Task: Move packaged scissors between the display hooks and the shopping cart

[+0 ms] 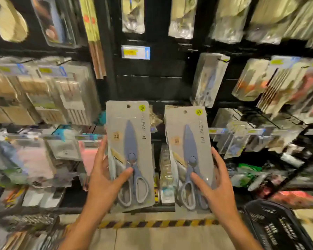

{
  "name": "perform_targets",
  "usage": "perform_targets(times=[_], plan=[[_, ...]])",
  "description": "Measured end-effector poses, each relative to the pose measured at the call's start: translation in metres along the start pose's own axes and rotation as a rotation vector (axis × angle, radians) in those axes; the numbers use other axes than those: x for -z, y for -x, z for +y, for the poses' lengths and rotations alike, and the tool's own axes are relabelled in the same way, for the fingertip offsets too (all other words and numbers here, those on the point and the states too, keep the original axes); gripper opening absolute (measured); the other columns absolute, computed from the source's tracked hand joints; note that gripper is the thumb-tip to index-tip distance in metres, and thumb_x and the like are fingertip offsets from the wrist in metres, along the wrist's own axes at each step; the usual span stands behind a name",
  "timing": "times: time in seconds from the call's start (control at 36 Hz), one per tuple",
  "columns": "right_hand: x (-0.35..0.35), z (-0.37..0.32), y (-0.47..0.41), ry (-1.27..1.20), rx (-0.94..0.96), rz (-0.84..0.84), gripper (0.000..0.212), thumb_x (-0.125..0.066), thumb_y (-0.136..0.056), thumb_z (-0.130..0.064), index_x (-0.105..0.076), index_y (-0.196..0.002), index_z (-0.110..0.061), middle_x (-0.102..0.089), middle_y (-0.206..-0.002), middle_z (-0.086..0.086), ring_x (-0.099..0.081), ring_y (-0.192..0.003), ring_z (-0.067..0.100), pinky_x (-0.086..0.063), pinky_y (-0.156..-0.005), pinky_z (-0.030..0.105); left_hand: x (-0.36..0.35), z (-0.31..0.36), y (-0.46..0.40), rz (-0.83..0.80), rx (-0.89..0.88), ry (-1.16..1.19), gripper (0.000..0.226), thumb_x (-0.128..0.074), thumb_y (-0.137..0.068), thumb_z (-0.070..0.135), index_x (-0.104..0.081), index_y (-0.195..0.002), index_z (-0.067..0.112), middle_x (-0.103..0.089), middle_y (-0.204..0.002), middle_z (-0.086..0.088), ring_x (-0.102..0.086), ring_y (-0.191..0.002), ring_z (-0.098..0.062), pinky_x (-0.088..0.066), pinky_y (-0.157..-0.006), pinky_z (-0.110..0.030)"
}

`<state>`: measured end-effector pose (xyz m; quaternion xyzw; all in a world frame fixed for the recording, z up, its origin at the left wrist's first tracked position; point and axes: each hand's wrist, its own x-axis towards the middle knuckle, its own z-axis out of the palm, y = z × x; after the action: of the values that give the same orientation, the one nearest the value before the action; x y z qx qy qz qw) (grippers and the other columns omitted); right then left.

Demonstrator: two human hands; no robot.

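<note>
I hold two grey cards, each carrying blue-grey scissors with a blade cover. My left hand (pixel 105 179) grips the left scissors pack (pixel 129 141) by its lower edge, thumb across the handles. My right hand (pixel 213 186) grips the right scissors pack (pixel 188 141) the same way. Both packs stand upright in front of the black display wall. A further scissors pack (pixel 209 78) hangs on a hook up to the right. The black shopping cart (pixel 278 230) shows at the bottom right corner.
A blue price tag (pixel 135 52) sits on a bare stretch of the black panel (pixel 152 83) above the packs. Hooks crowded with packaged kitchenware fill both sides. A yellow-black striped strip (pixel 157 223) marks the floor edge below.
</note>
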<state>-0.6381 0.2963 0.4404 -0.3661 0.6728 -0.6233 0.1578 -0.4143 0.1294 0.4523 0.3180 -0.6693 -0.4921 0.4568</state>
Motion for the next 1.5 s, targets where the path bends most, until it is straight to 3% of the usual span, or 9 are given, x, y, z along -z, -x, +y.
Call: perform_targets(times=[0.08, 0.17, 0.39, 0.47, 0.64, 0.69, 0.83, 1.31, 1.5], plan=[[0.036, -0.001, -0.006, -0.02, 0.017, 0.053, 0.084, -0.078, -0.083, -0.02, -0.034, -0.151, -0.04, -0.044, -0.13, -0.051, -0.049, -0.12, -0.02, -0.048, -0.089, 0.004, -0.034, 0.013, 0.001, -0.054, -0.021, 0.021, 0.101, -0.082, -0.08, 0.015, -0.024, -0.151, 0.058, -0.041, -0.157, 0.02, -0.043, -0.143, -0.007, -0.038, -0.117, -0.046], [0.062, -0.001, -0.013, -0.039, 0.021, 0.073, 0.083, -0.078, -0.082, -0.023, -0.034, -0.151, -0.042, -0.045, -0.13, -0.049, -0.051, -0.119, -0.017, -0.05, -0.093, 0.008, -0.062, 0.024, 0.0, -0.066, -0.04, 0.027, 0.1, -0.081, -0.079, 0.015, -0.026, -0.149, 0.06, -0.043, -0.155, 0.019, -0.046, -0.141, -0.01, -0.04, -0.116, -0.05], [0.095, 0.001, -0.043, -0.094, 0.018, 0.076, 0.084, -0.079, -0.082, -0.027, -0.034, -0.146, -0.055, -0.045, -0.137, -0.042, -0.051, -0.124, -0.013, -0.049, -0.102, 0.026, -0.1, 0.043, -0.021, -0.099, -0.084, -0.005, 0.1, -0.081, -0.077, 0.017, -0.026, -0.153, 0.051, -0.04, -0.148, 0.039, -0.048, -0.13, 0.012, -0.048, -0.106, -0.026], [0.1, 0.004, -0.059, -0.107, 0.039, 0.075, 0.084, -0.079, -0.082, -0.025, -0.033, -0.146, -0.055, -0.045, -0.136, -0.044, -0.05, -0.124, -0.014, -0.047, -0.102, 0.026, -0.109, 0.045, -0.036, -0.117, -0.11, 0.0, 0.099, -0.08, -0.078, 0.013, -0.026, -0.154, 0.047, -0.04, -0.143, 0.046, -0.047, -0.128, 0.016, -0.046, -0.095, -0.006], [0.111, 0.012, -0.101, -0.078, 0.081, 0.097, 0.083, -0.078, -0.084, -0.023, -0.032, -0.147, -0.053, -0.043, -0.135, -0.048, -0.048, -0.125, -0.017, -0.048, -0.095, 0.009, -0.134, 0.04, -0.081, -0.136, -0.129, 0.019, 0.098, -0.078, -0.079, 0.009, -0.024, -0.154, 0.042, -0.037, -0.129, 0.06, -0.041, -0.12, 0.029, -0.041, -0.086, 0.004], [0.114, 0.015, -0.118, -0.064, 0.08, 0.113, 0.084, -0.079, -0.083, -0.025, -0.033, -0.148, -0.053, -0.043, -0.14, -0.042, -0.048, -0.126, -0.015, -0.047, -0.098, 0.016, -0.142, 0.037, -0.097, -0.148, -0.133, 0.017, 0.1, -0.079, -0.078, 0.017, -0.023, -0.152, 0.052, -0.035, -0.133, 0.058, -0.04, -0.123, 0.029, -0.041, -0.093, -0.002], [0.119, 0.024, -0.155, -0.012, 0.101, 0.149, 0.083, -0.078, -0.084, -0.027, -0.033, -0.149, -0.051, -0.043, -0.148, -0.03, -0.05, -0.128, -0.009, -0.049, -0.102, 0.024, -0.164, 0.025, -0.136, -0.185, -0.121, 0.019, 0.102, -0.081, -0.078, 0.022, -0.02, -0.15, 0.062, -0.033, -0.158, 0.028, -0.039, -0.145, -0.007, -0.04, -0.115, -0.052], [0.114, 0.036, -0.263, -0.016, 0.126, 0.167, 0.079, -0.077, -0.086, -0.029, -0.034, -0.15, -0.047, -0.045, -0.15, -0.022, -0.052, -0.132, 0.002, -0.05, -0.108, 0.039, -0.199, 0.024, -0.215, -0.19, -0.206, -0.034, 0.103, -0.081, -0.08, 0.02, -0.018, -0.146, 0.068, -0.042, -0.153, 0.022, -0.047, -0.138, -0.007, -0.045, -0.111, -0.042], [0.114, 0.04, -0.302, -0.039, 0.13, 0.161, 0.082, -0.078, -0.085, -0.028, -0.034, -0.151, -0.044, -0.046, -0.151, -0.018, -0.054, -0.13, 0.003, -0.051, -0.107, 0.04, -0.206, 0.015, -0.233, -0.158, -0.195, -0.034, 0.106, -0.082, -0.079, 0.016, -0.019, -0.145, 0.069, -0.044, -0.151, 0.025, -0.049, -0.135, -0.002, -0.047, -0.097, -0.017]])
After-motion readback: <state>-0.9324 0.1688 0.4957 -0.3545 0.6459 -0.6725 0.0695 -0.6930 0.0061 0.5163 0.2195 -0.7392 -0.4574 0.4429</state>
